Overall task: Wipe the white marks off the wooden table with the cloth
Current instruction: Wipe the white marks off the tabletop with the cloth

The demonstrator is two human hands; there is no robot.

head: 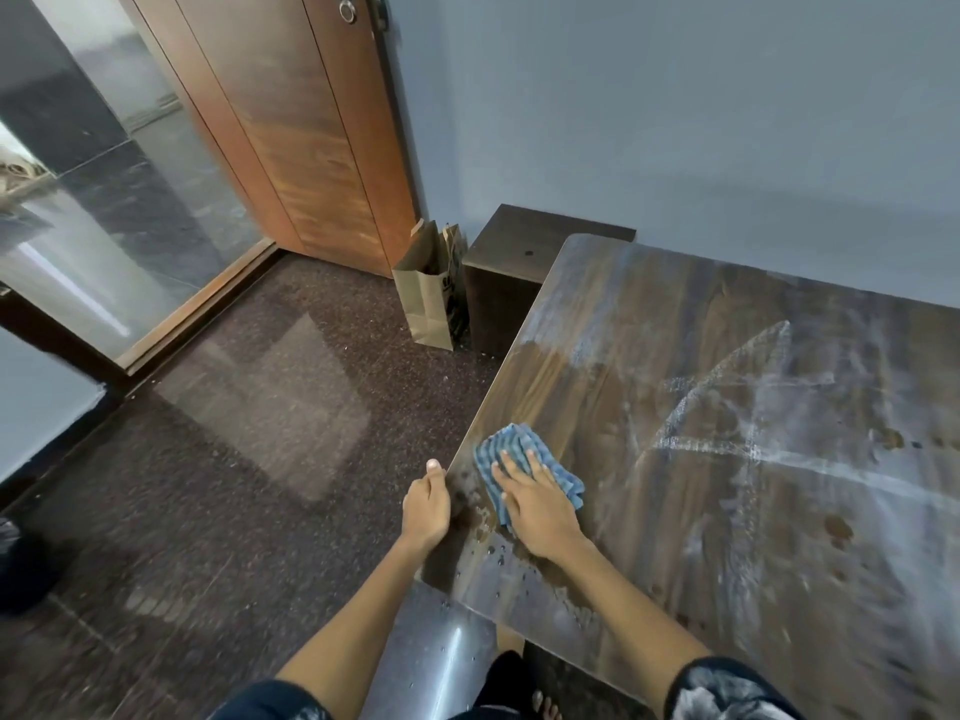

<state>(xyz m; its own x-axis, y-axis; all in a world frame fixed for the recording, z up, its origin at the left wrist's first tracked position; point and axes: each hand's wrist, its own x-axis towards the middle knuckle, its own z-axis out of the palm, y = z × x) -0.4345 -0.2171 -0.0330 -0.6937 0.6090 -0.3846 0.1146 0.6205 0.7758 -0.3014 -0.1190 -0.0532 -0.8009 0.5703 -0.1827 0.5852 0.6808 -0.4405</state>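
Head view: crumpled blue striped cloth (pixel 519 462) on wet table (pixel 675 330).

We take the table (pixel 727 407) as our landmark. Its top lies bare beyond and to the right of the cloth (pixel 524 462), so a hand could sweep there unhindered up to the wall (pixel 675 122) along the far edge. Our right hand (pixel 537 506) lies flat on the cloth near the left edge; our left hand (pixel 427 504) holds that edge. Off the far left corner stand a dark cabinet (pixel 519 262) and a paper bag (pixel 434 298), narrowing the floor there.
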